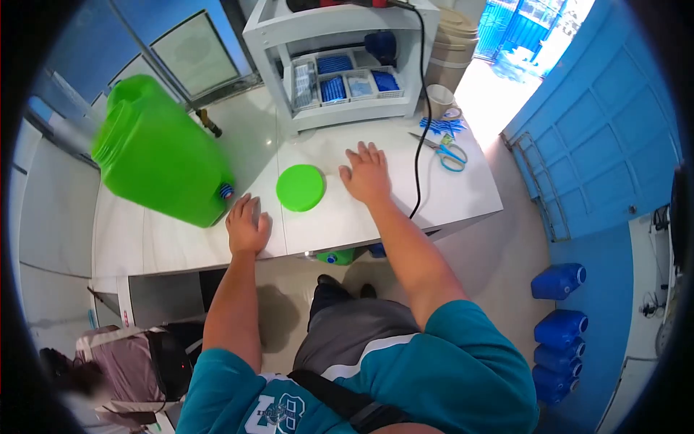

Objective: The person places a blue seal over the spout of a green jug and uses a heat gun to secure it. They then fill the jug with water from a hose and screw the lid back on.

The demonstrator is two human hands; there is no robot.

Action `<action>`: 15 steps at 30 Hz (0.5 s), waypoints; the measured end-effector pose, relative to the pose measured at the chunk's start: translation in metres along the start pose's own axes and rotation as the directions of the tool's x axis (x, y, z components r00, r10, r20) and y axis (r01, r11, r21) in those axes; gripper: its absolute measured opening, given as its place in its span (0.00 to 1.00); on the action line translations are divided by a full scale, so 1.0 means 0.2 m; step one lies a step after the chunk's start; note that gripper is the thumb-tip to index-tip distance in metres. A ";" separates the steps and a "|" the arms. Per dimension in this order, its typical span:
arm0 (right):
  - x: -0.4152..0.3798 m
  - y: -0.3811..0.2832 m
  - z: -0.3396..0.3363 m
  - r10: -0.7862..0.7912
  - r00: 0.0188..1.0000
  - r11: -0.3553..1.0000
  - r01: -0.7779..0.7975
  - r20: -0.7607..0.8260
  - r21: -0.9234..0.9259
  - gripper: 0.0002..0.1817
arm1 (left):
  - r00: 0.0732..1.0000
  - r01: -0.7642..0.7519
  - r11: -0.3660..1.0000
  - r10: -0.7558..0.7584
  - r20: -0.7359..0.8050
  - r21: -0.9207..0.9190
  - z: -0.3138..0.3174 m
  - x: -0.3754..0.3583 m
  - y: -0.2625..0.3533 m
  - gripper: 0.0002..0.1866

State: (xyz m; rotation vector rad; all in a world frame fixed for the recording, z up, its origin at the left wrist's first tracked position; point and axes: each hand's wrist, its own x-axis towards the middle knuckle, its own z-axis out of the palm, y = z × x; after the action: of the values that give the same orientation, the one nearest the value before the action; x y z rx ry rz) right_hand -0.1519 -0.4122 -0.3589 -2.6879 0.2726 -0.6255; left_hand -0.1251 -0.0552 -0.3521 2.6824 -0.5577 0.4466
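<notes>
A large green plastic water jug (163, 155) stands at the left of the counter, its wide mouth uncovered and a small blue-and-red striped piece near its base. My left hand (248, 224) rests on the counter close to the jug's lower right corner, fingers stretched out and holding nothing. Between my two hands lies a round green lid (300, 188), flat on the white counter (318, 235). To the right of that lid, my right hand (367, 173) lies palm down with its fingers spread, touching only the counter.
A white shelf (354, 114) at the back holds baskets of blue packets. A black cable (421, 108) hangs down across the counter. Blue-handled scissors (450, 155) lie at right beside a paper cup (439, 100). Several blue jugs (559, 281) stand by the right wall; a backpack (130, 362) sits lower left.
</notes>
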 end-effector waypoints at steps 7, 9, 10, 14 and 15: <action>0.01 -0.02 -0.01 0.008 0.999 1.000 -0.009 0.050 0.014 0.30 | 0.999 0.031 0.998 -0.032 0.026 0.046 -0.01 0.01 0.00 0.27; 0.00 -0.03 0.00 0.008 0.999 1.000 -0.009 0.050 0.018 0.30 | 0.999 0.029 0.998 -0.030 0.023 0.051 -0.01 0.01 -0.01 0.27; 0.00 -0.03 0.00 0.008 0.999 1.000 -0.009 0.048 0.019 0.30 | 0.999 0.034 0.998 -0.036 0.029 0.054 -0.01 0.01 -0.01 0.27; 0.00 -0.02 0.01 -0.004 1.000 1.000 0.004 0.020 0.031 0.29 | 0.999 0.018 0.998 -0.020 0.037 0.065 -0.04 0.00 0.01 0.27; 0.00 -0.03 0.01 -0.005 1.000 1.000 0.005 0.016 0.028 0.29 | 0.999 0.016 0.998 -0.018 0.033 0.063 -0.04 0.01 0.01 0.27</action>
State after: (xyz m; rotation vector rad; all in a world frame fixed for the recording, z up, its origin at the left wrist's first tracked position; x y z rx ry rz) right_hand -0.1516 -0.4065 -0.3581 -2.6663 0.2510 -0.6048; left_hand -0.1273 -0.0547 -0.3434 2.7567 -0.5390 0.4218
